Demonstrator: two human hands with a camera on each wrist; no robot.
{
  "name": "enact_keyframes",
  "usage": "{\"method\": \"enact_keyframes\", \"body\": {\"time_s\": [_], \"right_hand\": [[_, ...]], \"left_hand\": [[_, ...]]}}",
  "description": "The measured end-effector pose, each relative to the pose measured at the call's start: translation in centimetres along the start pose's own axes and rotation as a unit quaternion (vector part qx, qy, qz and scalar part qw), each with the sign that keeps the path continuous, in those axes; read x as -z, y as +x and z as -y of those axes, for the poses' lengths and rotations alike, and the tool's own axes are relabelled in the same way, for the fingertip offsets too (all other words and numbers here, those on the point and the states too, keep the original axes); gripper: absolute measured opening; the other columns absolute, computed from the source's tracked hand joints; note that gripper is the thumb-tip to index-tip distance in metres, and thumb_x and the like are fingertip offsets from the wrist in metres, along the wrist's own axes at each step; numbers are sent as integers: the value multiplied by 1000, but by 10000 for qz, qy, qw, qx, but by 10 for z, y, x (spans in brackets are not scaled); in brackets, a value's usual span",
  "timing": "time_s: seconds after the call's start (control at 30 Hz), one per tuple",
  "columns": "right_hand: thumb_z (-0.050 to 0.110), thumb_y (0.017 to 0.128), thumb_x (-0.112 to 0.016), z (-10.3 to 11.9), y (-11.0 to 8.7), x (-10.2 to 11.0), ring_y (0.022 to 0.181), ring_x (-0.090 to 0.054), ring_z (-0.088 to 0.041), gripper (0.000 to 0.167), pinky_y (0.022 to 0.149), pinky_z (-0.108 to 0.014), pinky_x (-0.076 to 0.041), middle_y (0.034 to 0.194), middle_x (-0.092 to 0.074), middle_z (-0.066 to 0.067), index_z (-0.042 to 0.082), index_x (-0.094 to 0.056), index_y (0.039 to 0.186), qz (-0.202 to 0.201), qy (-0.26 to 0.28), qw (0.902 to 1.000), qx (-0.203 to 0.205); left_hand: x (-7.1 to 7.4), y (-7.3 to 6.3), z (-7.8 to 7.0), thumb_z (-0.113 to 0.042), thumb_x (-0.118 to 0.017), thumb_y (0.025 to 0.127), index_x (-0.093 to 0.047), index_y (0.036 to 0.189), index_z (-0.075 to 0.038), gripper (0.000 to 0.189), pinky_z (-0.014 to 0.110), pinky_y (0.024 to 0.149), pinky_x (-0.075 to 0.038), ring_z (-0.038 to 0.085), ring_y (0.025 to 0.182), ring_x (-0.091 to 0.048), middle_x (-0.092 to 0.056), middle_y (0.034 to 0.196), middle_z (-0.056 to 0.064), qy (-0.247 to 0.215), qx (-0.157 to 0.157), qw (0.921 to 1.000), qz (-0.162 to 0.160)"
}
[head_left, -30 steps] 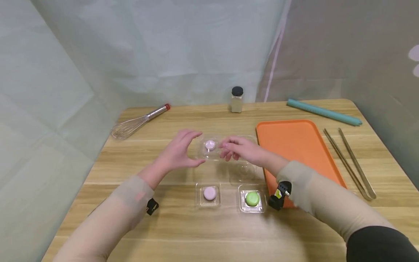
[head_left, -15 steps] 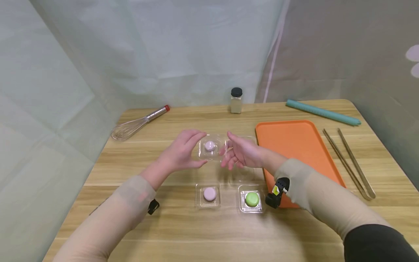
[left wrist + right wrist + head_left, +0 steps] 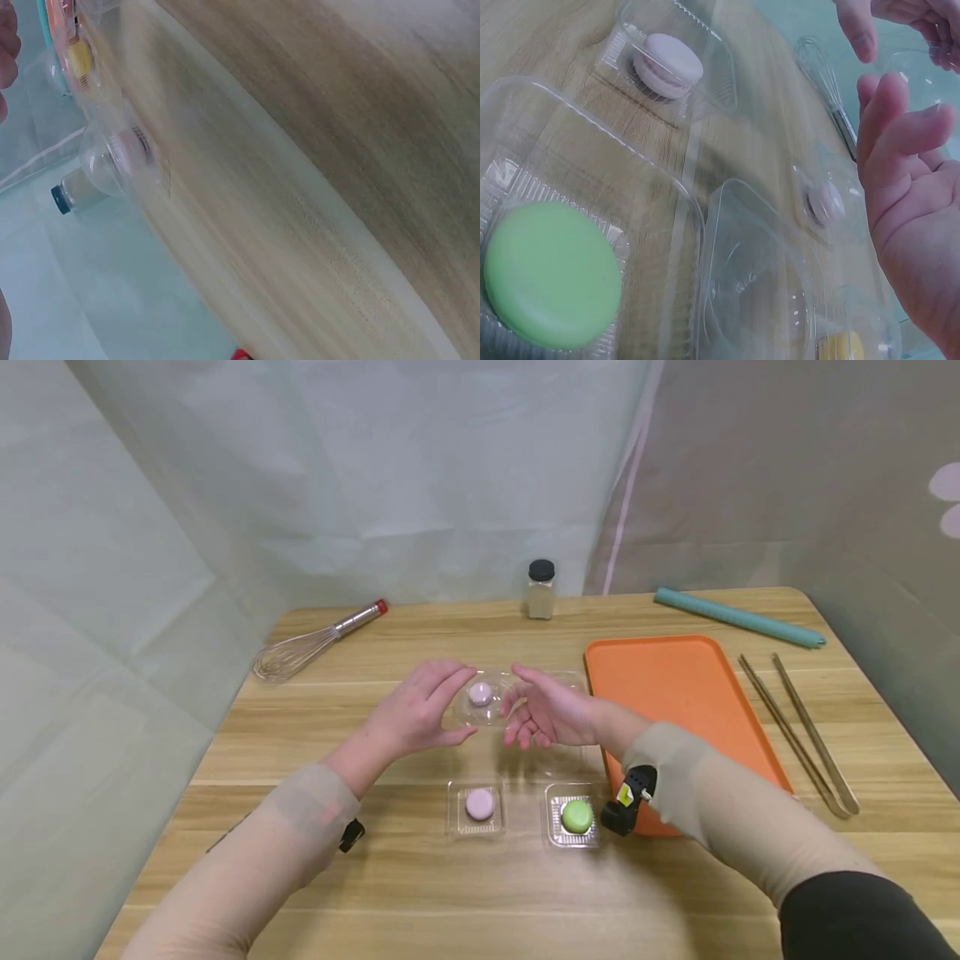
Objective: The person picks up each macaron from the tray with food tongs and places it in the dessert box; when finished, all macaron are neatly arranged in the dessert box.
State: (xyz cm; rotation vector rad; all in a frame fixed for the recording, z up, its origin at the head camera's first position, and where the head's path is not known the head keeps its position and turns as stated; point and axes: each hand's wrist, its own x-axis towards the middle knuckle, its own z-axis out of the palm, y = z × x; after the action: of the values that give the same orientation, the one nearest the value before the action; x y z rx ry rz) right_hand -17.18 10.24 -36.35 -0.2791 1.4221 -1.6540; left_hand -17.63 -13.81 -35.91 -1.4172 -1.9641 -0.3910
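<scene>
Over the back of the table, my left hand (image 3: 412,706) holds a clear plastic lid (image 3: 913,71) between thumb and fingers. My right hand (image 3: 555,706) is raised with loose, spread fingers at the lid's right side. Beneath them a lavender macaron (image 3: 480,694) sits in a clear box, seen through plastic. Nearer me, another lavender macaron (image 3: 480,804) rests in a clear tray, with a green macaron (image 3: 577,817) in a tray to its right. A yellow macaron (image 3: 844,346) in a clear box is hidden by my right hand in the head view.
An empty clear plastic piece (image 3: 757,300) lies behind the green macaron's tray. An orange tray (image 3: 675,681) is under my right forearm, with metal tongs (image 3: 810,727) beyond. A whisk (image 3: 315,643), a black-capped jar (image 3: 541,590) and a teal roll (image 3: 738,618) line the back.
My right hand has turned its palm toward the left and its thumb has lifted. The left hand has shifted slightly right. The macarons and trays stay in place.
</scene>
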Motion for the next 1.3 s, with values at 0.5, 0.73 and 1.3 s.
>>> {"method": "enact_keyframes", "body": {"time_s": [0.5,0.73,1.3], "right_hand": [[55,94,-17,-2,0,-1,58,-44,-14,69,48,-22,-32,78,-56,-10,-7,-36,115,-164,-624,9979,23],[52,94,-24,-4,-1,2,58,-44,-14,63,48,-22,-34,80,-56,-11,-6,-36,115,-242,-1041,9941,171],[19,94,-56,-11,3,-4,78,-59,-20,30,69,-33,-52,94,-61,-14,-2,-49,115,-871,-3944,9002,1626]], "left_hand": [[5,-3,-8,-34,-85,57,-50,122,4,83,40,93,-42,30,104,-51,-54,114,16,-794,789,9929,401],[13,6,-17,-36,-82,66,-50,129,0,80,44,100,-36,29,116,-46,-55,124,15,-1537,2167,9540,1389],[13,-9,-7,-25,-58,92,-48,132,2,49,39,89,-46,23,102,-56,-60,114,10,-3444,3857,8059,2884]]}}
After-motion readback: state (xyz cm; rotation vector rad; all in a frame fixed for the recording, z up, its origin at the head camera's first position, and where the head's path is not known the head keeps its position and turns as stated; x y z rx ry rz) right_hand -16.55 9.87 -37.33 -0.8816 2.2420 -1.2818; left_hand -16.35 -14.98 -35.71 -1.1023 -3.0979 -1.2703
